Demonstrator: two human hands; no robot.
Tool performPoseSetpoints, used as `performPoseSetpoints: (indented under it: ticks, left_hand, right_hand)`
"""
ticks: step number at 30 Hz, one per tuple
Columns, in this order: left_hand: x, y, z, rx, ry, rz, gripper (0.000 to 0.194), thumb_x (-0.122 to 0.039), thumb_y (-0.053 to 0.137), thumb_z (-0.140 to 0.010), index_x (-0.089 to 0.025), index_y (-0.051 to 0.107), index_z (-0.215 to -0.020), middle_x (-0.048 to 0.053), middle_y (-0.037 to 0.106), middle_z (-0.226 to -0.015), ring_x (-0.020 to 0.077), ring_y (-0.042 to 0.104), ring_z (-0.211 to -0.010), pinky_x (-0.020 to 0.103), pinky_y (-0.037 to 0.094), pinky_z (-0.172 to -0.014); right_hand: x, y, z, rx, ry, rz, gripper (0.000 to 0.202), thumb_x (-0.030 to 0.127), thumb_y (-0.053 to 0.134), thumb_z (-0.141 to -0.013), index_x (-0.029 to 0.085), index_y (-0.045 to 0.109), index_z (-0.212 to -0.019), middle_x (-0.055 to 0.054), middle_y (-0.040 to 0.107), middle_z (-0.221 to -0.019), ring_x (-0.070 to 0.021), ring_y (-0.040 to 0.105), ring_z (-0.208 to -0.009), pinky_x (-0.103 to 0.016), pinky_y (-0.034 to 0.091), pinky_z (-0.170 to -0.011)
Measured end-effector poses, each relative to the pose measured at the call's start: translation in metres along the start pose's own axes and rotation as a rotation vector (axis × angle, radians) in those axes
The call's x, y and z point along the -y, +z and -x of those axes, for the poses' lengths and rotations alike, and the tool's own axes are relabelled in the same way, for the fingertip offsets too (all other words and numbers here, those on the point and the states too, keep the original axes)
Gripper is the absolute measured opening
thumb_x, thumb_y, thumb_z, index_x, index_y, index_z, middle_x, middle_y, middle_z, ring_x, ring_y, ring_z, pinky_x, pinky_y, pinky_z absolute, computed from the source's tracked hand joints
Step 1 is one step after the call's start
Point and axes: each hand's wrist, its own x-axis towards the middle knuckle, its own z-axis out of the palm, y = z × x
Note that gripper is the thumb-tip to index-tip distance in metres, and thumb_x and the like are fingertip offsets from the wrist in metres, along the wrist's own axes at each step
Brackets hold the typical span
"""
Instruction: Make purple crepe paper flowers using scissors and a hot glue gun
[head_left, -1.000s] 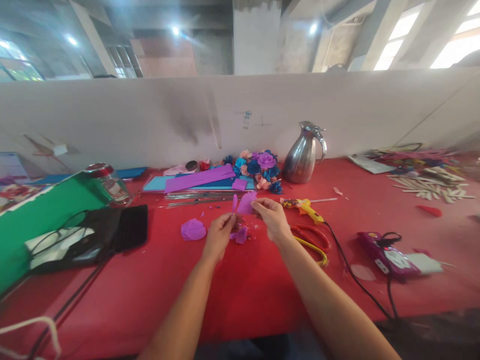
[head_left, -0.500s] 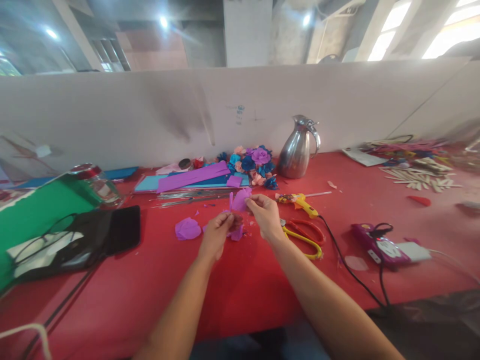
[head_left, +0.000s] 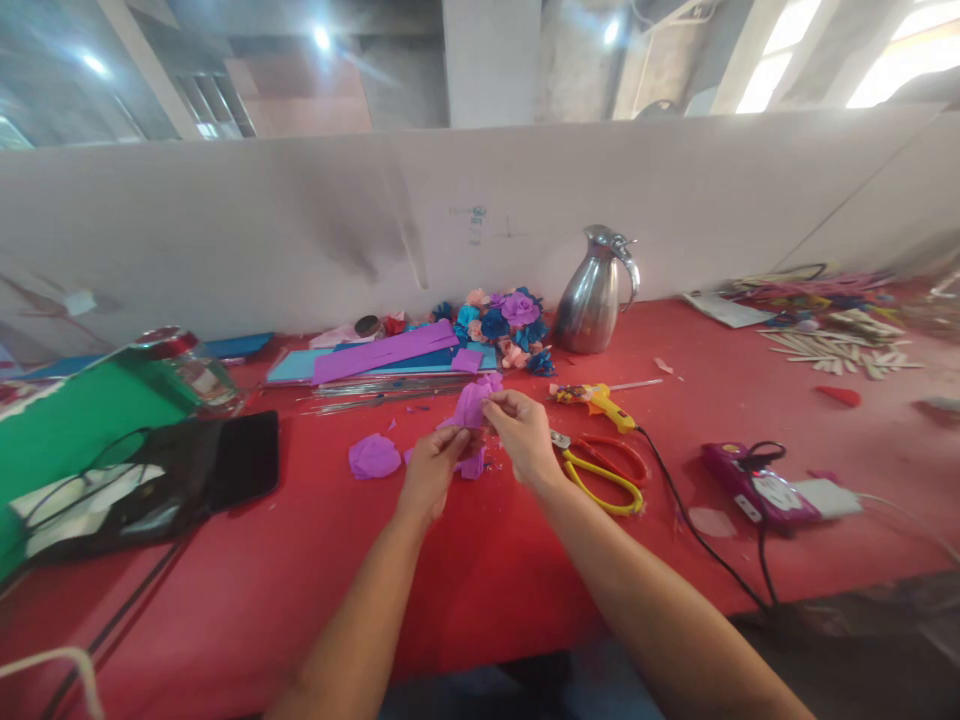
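Note:
Between my hands is a purple crepe-paper petal piece (head_left: 470,405), raised a little above the red table (head_left: 480,590). My left hand (head_left: 435,465) pinches its lower end, and my right hand (head_left: 521,430) grips its right edge between thumb and fingertips. To the left lies a stack of cut purple petals (head_left: 374,456). More purple paper (head_left: 472,465) rests just behind my left fingers, partly hidden. Yellow-and-red-handled pliers (head_left: 604,480) lie right of my right wrist, with a yellow hot glue gun (head_left: 611,408) behind them.
Finished paper flowers (head_left: 517,315) and purple crepe strips (head_left: 386,352) lie at the back, near thin wires (head_left: 375,392). A steel jug (head_left: 592,300) stands behind. At right is a purple power strip (head_left: 757,485) with cords; at left, a phone (head_left: 246,455) and glass jar (head_left: 199,370).
My hands have drawn closer together. The purple petal piece has tilted and moved slightly left, now stretching down toward my left fingers.

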Motion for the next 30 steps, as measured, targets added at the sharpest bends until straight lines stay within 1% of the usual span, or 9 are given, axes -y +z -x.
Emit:
performPoseSetpoints:
  ticks: [8, 13, 18, 22, 26, 30]
  left_hand:
    - [-0.0033, 0.0015, 0.0014, -0.009, -0.001, 0.009, 0.036, -0.046, 0.076, -0.062, -0.014, 0.072, -0.079, 0.005, 0.070, -0.075, 0.0170, 0.063, -0.072, 0.031, 0.048, -0.077]
    - [-0.0014, -0.0001, 0.0004, -0.019, -0.001, 0.014, 0.034, -0.045, 0.077, -0.061, -0.015, 0.071, -0.078, 0.004, 0.070, -0.075, 0.0164, 0.063, -0.072, 0.031, 0.048, -0.077]
    - [-0.0015, 0.0002, 0.0004, -0.051, 0.011, -0.018, 0.036, -0.046, 0.077, -0.060, -0.015, 0.072, -0.077, 0.003, 0.069, -0.072, 0.0157, 0.061, -0.069, 0.030, 0.047, -0.075]
    - [-0.0016, 0.0003, 0.0005, -0.057, 0.018, -0.036, 0.038, -0.048, 0.078, -0.058, -0.015, 0.072, -0.074, 0.003, 0.067, -0.068, 0.0159, 0.060, -0.068, 0.029, 0.046, -0.071]
    - [-0.0002, -0.0005, 0.0004, -0.069, 0.039, -0.067, 0.036, -0.049, 0.076, -0.060, -0.015, 0.072, -0.071, 0.003, 0.067, -0.066, 0.0156, 0.060, -0.065, 0.027, 0.045, -0.066]
    - [0.0012, -0.0009, 0.0012, -0.077, 0.045, -0.073, 0.034, -0.047, 0.076, -0.061, -0.015, 0.072, -0.071, 0.004, 0.068, -0.068, 0.0160, 0.060, -0.064, 0.027, 0.045, -0.064]
  right_hand:
    - [0.0036, 0.0020, 0.0017, 0.019, 0.020, -0.063, 0.018, 0.036, 0.062, -0.065, 0.019, 0.059, -0.068, 0.003, 0.058, -0.055, -0.0106, 0.051, -0.050, -0.022, 0.042, -0.051]
    - [0.0016, 0.0018, 0.0021, 0.032, 0.030, -0.070, 0.019, 0.036, 0.063, -0.066, 0.019, 0.059, -0.072, 0.003, 0.059, -0.056, -0.0113, 0.053, -0.051, -0.023, 0.041, -0.051]
    - [0.0047, 0.0021, 0.0033, 0.031, 0.038, -0.061, 0.018, 0.034, 0.063, -0.065, 0.019, 0.059, -0.072, 0.003, 0.059, -0.054, -0.0115, 0.054, -0.050, -0.023, 0.041, -0.051]
    - [0.0082, 0.0032, 0.0049, 0.031, 0.050, -0.074, 0.017, 0.032, 0.063, -0.064, 0.018, 0.059, -0.073, 0.003, 0.061, -0.056, -0.0112, 0.056, -0.053, -0.022, 0.042, -0.053]
    - [0.0071, 0.0040, 0.0057, 0.044, 0.033, -0.090, 0.016, 0.030, 0.061, -0.064, 0.018, 0.059, -0.074, 0.003, 0.061, -0.056, -0.0112, 0.056, -0.054, -0.022, 0.042, -0.054]
    - [0.0047, 0.0037, 0.0055, 0.059, 0.024, -0.086, 0.015, 0.027, 0.060, -0.064, 0.018, 0.060, -0.075, 0.003, 0.062, -0.059, -0.0115, 0.057, -0.056, -0.022, 0.042, -0.055]
